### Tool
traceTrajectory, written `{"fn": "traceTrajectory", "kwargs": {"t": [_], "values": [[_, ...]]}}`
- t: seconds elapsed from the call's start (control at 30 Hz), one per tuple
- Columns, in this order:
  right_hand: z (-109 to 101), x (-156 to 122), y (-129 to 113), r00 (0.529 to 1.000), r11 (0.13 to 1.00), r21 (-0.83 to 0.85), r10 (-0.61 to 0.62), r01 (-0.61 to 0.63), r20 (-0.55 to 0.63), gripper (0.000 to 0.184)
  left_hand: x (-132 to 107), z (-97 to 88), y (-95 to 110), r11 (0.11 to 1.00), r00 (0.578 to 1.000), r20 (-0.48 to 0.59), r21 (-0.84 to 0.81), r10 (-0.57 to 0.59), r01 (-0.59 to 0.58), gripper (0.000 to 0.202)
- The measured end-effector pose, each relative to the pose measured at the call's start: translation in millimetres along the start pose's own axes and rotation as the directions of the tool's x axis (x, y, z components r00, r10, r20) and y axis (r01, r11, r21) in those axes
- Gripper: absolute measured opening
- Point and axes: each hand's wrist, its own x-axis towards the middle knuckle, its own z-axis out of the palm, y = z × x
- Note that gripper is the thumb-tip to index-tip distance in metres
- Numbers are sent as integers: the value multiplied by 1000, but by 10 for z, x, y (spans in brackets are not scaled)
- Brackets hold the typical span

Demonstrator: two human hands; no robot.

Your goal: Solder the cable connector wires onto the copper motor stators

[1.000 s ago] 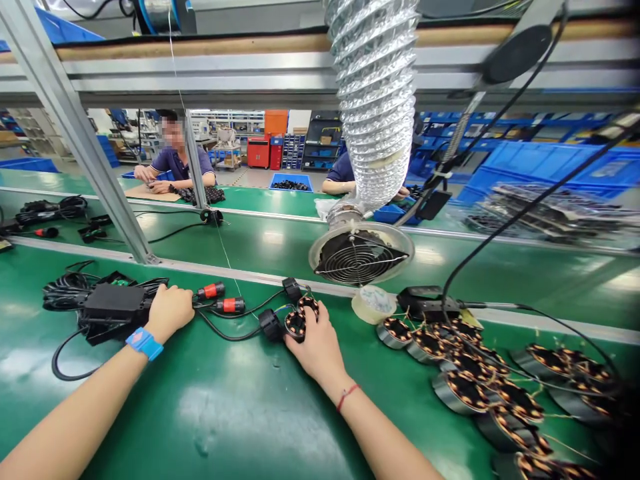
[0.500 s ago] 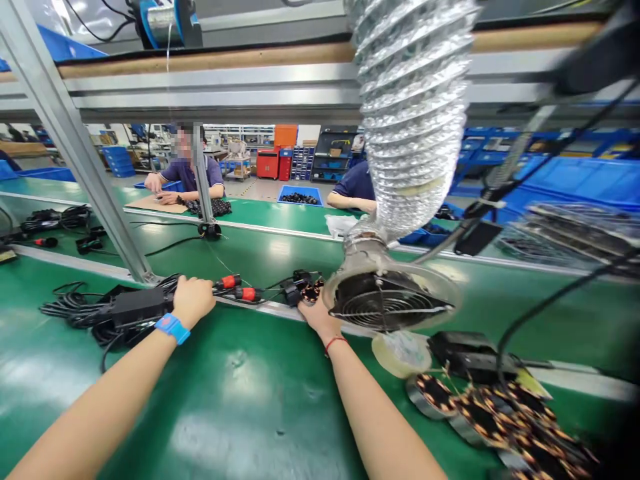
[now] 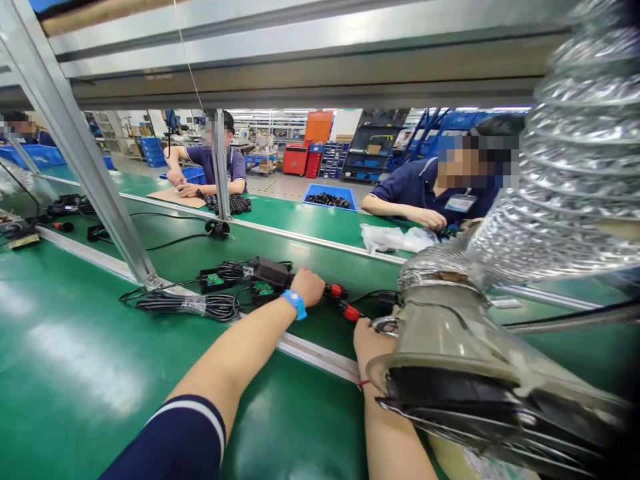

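My left hand point(image 3: 307, 287), a blue band on its wrist, is closed around black cables, which its fingers mostly hide. Left of it lies a black box point(image 3: 271, 272) with cable bundles and a green circuit board point(image 3: 213, 280). Two red-and-black connectors, one red connector point(image 3: 336, 290) above another red connector point(image 3: 352, 312), sit between my hands. My right hand point(image 3: 371, 343) grips a round metal motor stator point(image 3: 386, 325); the fume hood partly covers this hand and its wrist. A black part point(image 3: 383, 301) with a cable lies just beyond the stator.
A clear fume hood point(image 3: 435, 327) on a silver duct point(image 3: 575, 200) hangs close over my right forearm. A metal post point(image 3: 90, 160) rises at left; a rail point(image 3: 320, 355) crosses the green bench. A coiled cable point(image 3: 187, 305) lies near it. Two co-workers sit opposite, beside a blue bin point(image 3: 330, 198).
Both hands have moved forward and right, carrying the cables, box and stator over the rail to the far side. The view has shifted, and the hood now appears closer.
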Motion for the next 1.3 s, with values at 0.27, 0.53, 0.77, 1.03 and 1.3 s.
{"fn": "traceTrajectory", "kwargs": {"t": [0.27, 0.53, 0.77, 1.03, 1.3], "values": [[79, -54, 182, 991, 997, -22, -76, 74, -111, 38, 164, 15, 342, 988, 970, -185, 27, 157, -154, 34], [22, -63, -34, 989, 978, 146, -150, 148, 3, 28, -1495, 102, -468, 945, 921, -225, 9, -317, 327, 26], [93, -108, -90, 963, 970, 228, -136, 82, 233, 34, -1548, 600, -1280, 815, 805, -141, -18, -576, 580, 48], [103, -100, -62, 934, 973, 226, -129, 54, 333, 36, -545, 751, -1563, 788, 782, -98, -80, -616, 611, 55], [154, -147, -18, 900, 977, 202, -154, 76, 408, 53, -563, 520, -1493, 812, 812, -14, -14, -584, 584, 33]]}}
